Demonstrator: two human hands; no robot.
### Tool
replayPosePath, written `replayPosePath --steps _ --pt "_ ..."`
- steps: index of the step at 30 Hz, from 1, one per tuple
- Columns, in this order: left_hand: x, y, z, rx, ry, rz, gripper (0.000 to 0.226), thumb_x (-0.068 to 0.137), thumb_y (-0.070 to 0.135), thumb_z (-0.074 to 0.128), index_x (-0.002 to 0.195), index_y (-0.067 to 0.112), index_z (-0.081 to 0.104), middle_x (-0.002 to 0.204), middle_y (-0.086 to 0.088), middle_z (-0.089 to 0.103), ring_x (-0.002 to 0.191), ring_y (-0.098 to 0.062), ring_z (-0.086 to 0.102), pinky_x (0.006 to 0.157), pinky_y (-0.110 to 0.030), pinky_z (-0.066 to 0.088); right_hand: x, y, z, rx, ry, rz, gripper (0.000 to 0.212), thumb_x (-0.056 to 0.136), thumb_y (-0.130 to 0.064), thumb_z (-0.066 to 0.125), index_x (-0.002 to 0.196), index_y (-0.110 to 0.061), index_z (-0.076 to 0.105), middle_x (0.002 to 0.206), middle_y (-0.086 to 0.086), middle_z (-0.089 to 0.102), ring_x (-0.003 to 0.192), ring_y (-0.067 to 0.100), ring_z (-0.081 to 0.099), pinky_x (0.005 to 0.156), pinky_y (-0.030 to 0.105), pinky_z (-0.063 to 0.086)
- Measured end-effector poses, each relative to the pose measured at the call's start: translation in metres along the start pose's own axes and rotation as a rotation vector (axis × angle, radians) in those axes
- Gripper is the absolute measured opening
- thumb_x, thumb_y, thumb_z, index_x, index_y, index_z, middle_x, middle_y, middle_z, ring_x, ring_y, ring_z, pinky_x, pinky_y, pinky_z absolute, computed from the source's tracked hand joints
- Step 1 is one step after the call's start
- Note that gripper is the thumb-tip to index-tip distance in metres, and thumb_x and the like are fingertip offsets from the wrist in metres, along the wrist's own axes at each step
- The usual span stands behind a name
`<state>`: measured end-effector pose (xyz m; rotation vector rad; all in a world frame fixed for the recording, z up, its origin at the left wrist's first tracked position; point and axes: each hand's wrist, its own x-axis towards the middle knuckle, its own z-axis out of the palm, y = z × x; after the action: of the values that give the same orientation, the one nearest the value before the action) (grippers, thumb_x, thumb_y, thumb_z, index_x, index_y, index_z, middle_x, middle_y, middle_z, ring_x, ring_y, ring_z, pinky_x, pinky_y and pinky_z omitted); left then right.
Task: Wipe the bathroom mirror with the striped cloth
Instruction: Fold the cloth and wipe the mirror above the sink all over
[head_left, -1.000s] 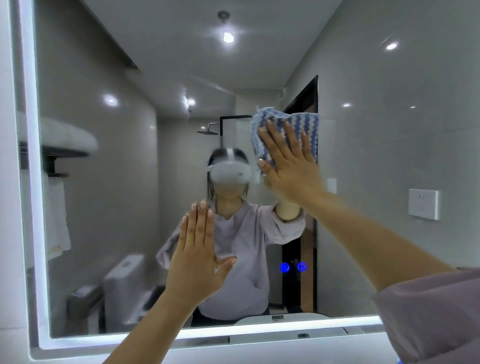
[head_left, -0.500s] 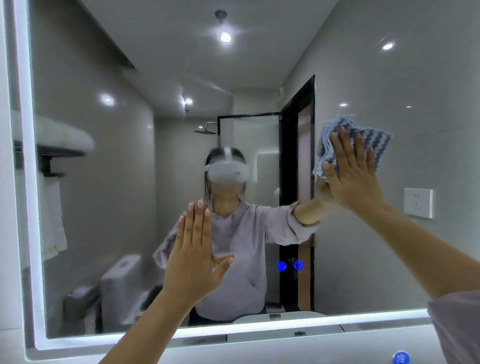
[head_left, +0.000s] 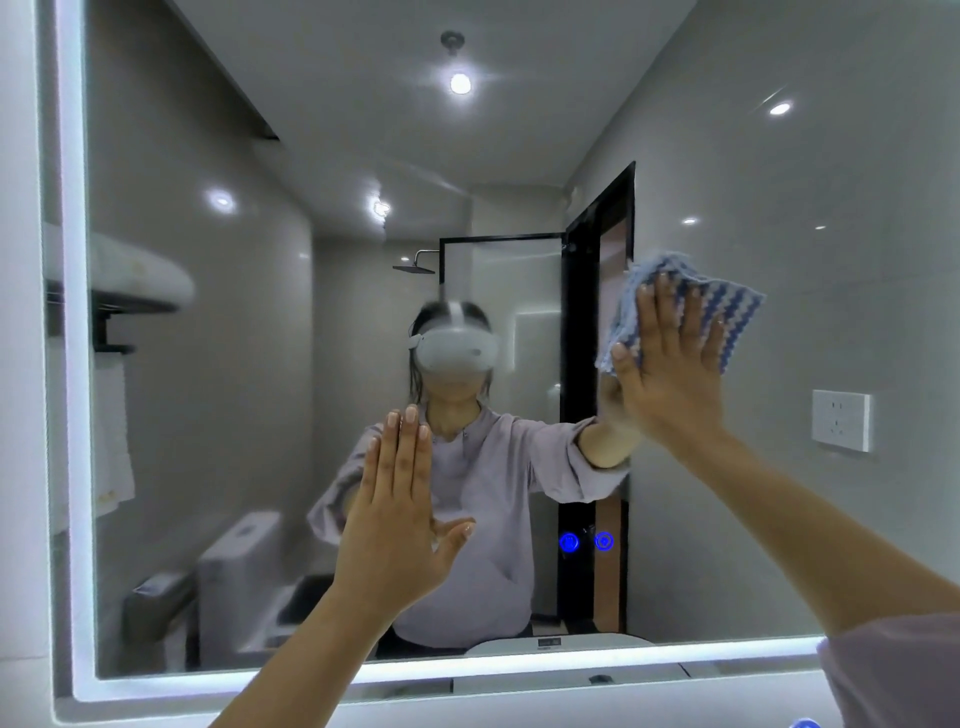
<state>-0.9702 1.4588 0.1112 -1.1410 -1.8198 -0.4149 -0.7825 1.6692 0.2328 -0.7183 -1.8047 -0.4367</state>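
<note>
Your right fingers (head_left: 665, 322), straight and spread, press the striped cloth (head_left: 730, 312) flat on the mirror (head_left: 810, 545), right of centre at mid-height. Your left hand (head_left: 395, 525), fingers straight, holds nothing. Wiping appears under way; no streaks show which areas are done.

Both hands (head_left: 400, 519) (head_left: 670, 374) flat, fingers straight

No words are legible; two blue glowing symbols (head_left: 570, 541) on the mirror (head_left: 779, 493), perhaps touch buttons, look blurred.
</note>
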Motion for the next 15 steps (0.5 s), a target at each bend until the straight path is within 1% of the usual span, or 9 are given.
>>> replayPosePath --steps 2,3,5,7,9,11,13,15 --pt "0.000 0.000 0.001 0.004 0.000 -0.001 0.101 0.085 0.070 0.029 0.147 -0.004 0.002 0.157 -0.022 -0.007 0.147 -0.034 -0.004 0.119 -0.041 0.002 0.005 -0.020 0.006 -0.046 0.011 -0.081 0.069 0.100 -0.046 0.024 0.154 -0.011 0.001 0.162 0.012 -0.004 0.147 0.034 -0.011 0.116 0.050 -0.014" --pt "0.000 0.000 0.001 0.005 0.003 -0.001 0.101 0.085 0.070 0.030 0.147 -0.004 0.002 0.157 -0.022 -0.006 0.147 -0.034 -0.003 0.119 -0.041 0.002 0.007 -0.031 0.007 -0.049 0.018 -0.104 0.069 0.100 -0.045 0.025 0.154 -0.012 -0.003 0.162 0.012 -0.005 0.147 0.032 -0.013 0.115 0.049 -0.018" --pt "0.000 0.000 0.002 0.001 0.009 0.003 0.100 0.085 0.069 0.031 0.147 -0.005 0.005 0.157 -0.022 -0.003 0.147 -0.035 0.000 0.119 -0.041 0.003 0.013 -0.052 0.008 -0.017 0.029 -0.128 0.069 0.099 -0.046 0.024 0.152 -0.015 -0.008 0.162 0.010 -0.006 0.147 0.032 -0.013 0.114 0.046 -0.021" --pt "0.000 -0.001 0.003 0.004 0.011 0.008 0.100 0.085 0.069 0.030 0.147 -0.006 0.006 0.157 -0.023 -0.003 0.147 -0.035 0.001 0.119 -0.041 0.003 0.016 -0.072 0.005 -0.002 0.027 -0.142 0.068 0.099 -0.050 0.016 0.152 -0.017 -0.010 0.162 0.008 -0.007 0.148 0.032 -0.011 0.113 0.045 -0.022" --pt "0.000 -0.001 0.004 0.003 0.017 0.007 0.100 0.085 0.069 0.030 0.147 -0.006 0.006 0.157 -0.023 -0.003 0.147 -0.035 0.001 0.119 -0.041 0.003 0.019 -0.088 0.003 -0.007 0.025 -0.179 0.068 0.097 -0.052 0.008 0.153 -0.016 -0.007 0.162 0.006 -0.010 0.148 0.031 -0.012 0.113 0.045 -0.023" --pt "0.000 -0.001 0.005 -0.001 0.021 0.002 0.100 0.085 0.068 0.031 0.147 -0.006 0.007 0.158 -0.023 -0.002 0.147 -0.034 0.002 0.119 -0.040 0.002 0.023 -0.104 0.002 -0.014 0.023 -0.232 0.067 0.098 -0.052 0.010 0.154 -0.017 -0.005 0.162 0.005 -0.009 0.148 0.029 -0.012 0.113 0.045 -0.024" --pt "0.001 -0.001 0.005 -0.003 0.024 0.003 0.100 0.085 0.068 0.031 0.147 -0.007 0.008 0.158 -0.023 0.000 0.147 -0.034 0.004 0.119 -0.040 0.001 0.026 -0.121 0.002 0.005 0.013 -0.279 0.066 0.100 -0.051 0.017 0.153 -0.021 -0.007 0.162 0.002 -0.010 0.148 0.027 -0.014 0.114 0.047 -0.021" --pt "0.001 -0.002 0.006 -0.003 0.026 0.005 0.100 0.084 0.068 0.032 0.147 -0.007 0.008 0.158 -0.023 0.000 0.147 -0.034 0.004 0.119 -0.039 0.001 0.027 -0.138 0.003 0.031 -0.002 -0.312 0.066 0.101 -0.050 0.020 0.153 -0.022 -0.009 0.162 0.001 -0.012 0.148 0.026 -0.016 0.115 0.049 -0.018"
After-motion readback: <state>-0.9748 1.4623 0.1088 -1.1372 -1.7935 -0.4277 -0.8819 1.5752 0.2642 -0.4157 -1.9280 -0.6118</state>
